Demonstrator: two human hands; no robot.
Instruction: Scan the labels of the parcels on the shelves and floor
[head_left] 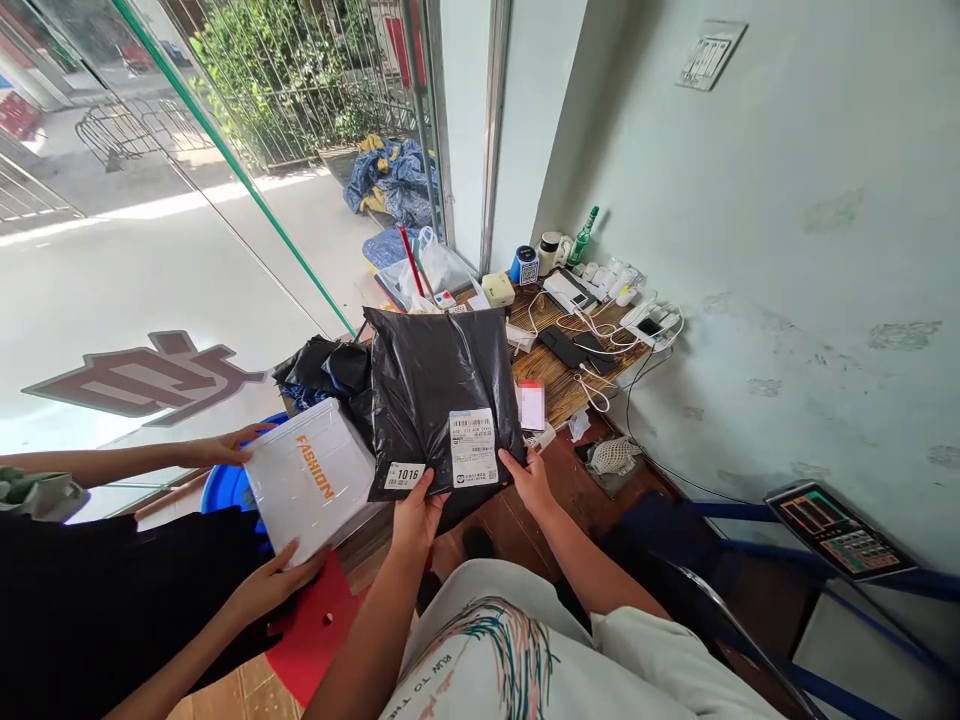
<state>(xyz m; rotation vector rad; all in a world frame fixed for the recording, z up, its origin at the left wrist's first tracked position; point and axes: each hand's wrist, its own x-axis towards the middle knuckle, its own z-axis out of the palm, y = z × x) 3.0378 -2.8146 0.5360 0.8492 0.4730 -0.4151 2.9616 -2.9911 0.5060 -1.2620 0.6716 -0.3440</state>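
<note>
I hold a black plastic mailer parcel (435, 385) upright in front of me, above the desk. My left hand (415, 512) grips its lower left corner beside a small white tag reading 1016 (405, 475). My right hand (531, 482) pinches the lower right edge next to the white shipping label (473, 446). Both hands are closed on the parcel.
At left another person's two hands (225, 447) hold a white FASHION parcel (309, 478) over a blue bin (229, 486). More black bags (322, 370) lie behind. The wooden desk (559, 378) carries phones, cables, a power strip (651, 325) and a green bottle (582, 238). A tablet (838, 530) sits at right.
</note>
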